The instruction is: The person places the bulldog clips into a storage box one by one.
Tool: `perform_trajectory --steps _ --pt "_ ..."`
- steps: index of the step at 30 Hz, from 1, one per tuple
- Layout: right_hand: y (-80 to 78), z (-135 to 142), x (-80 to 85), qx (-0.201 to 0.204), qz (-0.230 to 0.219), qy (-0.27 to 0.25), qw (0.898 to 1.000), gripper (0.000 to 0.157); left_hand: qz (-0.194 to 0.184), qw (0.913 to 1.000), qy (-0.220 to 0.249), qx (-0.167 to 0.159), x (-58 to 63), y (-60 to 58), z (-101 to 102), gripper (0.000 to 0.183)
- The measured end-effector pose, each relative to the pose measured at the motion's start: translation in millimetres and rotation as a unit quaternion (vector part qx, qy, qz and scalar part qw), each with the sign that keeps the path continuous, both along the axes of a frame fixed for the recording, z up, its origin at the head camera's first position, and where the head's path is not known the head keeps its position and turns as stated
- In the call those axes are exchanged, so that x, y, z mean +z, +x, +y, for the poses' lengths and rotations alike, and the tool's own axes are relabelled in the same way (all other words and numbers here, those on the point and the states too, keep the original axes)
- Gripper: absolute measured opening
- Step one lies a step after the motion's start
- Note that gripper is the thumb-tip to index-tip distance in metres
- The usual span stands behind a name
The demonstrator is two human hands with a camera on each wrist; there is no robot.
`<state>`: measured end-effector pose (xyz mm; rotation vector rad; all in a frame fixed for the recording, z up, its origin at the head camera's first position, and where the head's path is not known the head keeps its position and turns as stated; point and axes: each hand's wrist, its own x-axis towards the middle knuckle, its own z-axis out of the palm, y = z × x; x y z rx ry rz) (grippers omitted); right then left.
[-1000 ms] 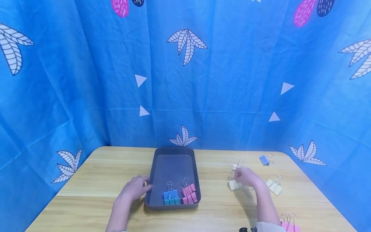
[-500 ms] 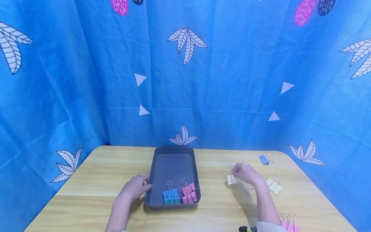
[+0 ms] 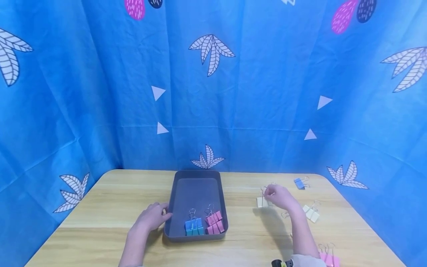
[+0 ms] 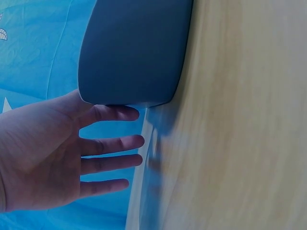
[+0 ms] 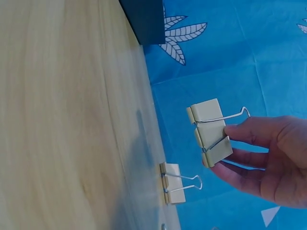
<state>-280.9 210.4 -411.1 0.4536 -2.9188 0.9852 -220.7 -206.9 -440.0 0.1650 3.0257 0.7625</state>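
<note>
In the head view, my left hand (image 3: pixel 152 217) is at the left wall of a dark grey tray (image 3: pixel 198 191), its fingertips at the rim. The left wrist view shows straight, spread fingers, the uppermost touching the tray's outside; the thumb is hidden behind it. My right hand (image 3: pixel 279 196) pinches a cream binder clip (image 5: pixel 211 136) between thumb and fingers, raised over the table with its wire handles toward the palm. A second cream clip (image 5: pixel 173 184) stands on the table below it. Blue and teal clips (image 3: pixel 194 224) and two pink clips (image 3: pixel 215 227) lie in the tray's near end.
To the right on the wooden table (image 3: pixel 110 211) are a blue binder clip (image 3: pixel 299 183), a cream one (image 3: pixel 311 214) and pink clipping hardware (image 3: pixel 330 259) near the front. My right forearm partly covers another clip. A blue curtain (image 3: pixel 267 92) hangs behind.
My right hand has lifted the cream clip and moved it slightly up and to the left. The left hand stays at the tray; the head view has shifted a little.
</note>
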Motion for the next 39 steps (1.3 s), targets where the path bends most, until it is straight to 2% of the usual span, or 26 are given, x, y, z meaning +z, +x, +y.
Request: perform_trajectory --steps 6,13,20,28,39 --pt "0.4 -6 4.0 -0.009 0.002 -0.013 1.000 0.004 0.004 1.0000 -0.003 -0.002 -2.5 0.3 -2 0.037" --pt "3.1 -13 13.4 -0.011 0.012 -0.047 0.999 0.003 0.007 1.0000 0.000 -0.004 -3.6 -0.7 -3 0.043" --pt "6.9 -31 20.2 -0.018 0.016 -0.082 0.996 0.003 0.003 1.0000 -0.002 -0.003 -3.9 -1.2 -4 0.038" --pt "4.9 -53 15.4 -0.013 0.035 -0.090 0.995 0.004 0.003 1.0000 0.004 -0.003 -5.1 -1.1 -3 0.035" --pt "5.0 -80 5.9 -0.022 0.031 -0.121 0.992 0.004 0.004 1.0000 0.004 -0.005 -3.9 -1.2 -2 0.037"
